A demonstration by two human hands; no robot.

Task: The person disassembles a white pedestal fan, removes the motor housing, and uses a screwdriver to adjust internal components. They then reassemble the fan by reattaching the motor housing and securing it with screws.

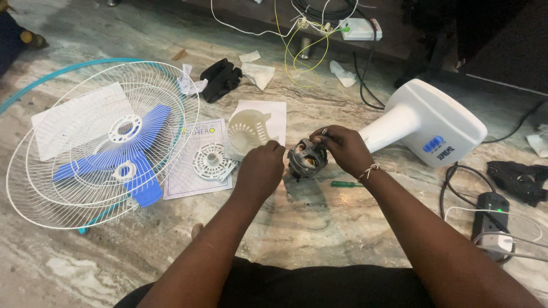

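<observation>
Metal fan motor (307, 161), likely heavy and rigid, pinched at its casing by left hand (261, 168) and right hand (342, 149) above marble floor (319, 228)

Both arms reach forward from the body and bend slightly inward, so the two hands come near each other. The left hand (260, 168) is curled, knuckles up, fingers bent down. The right hand (341, 149) is arched, fingertips pinched together, with a thin bracelet on the wrist.
</observation>
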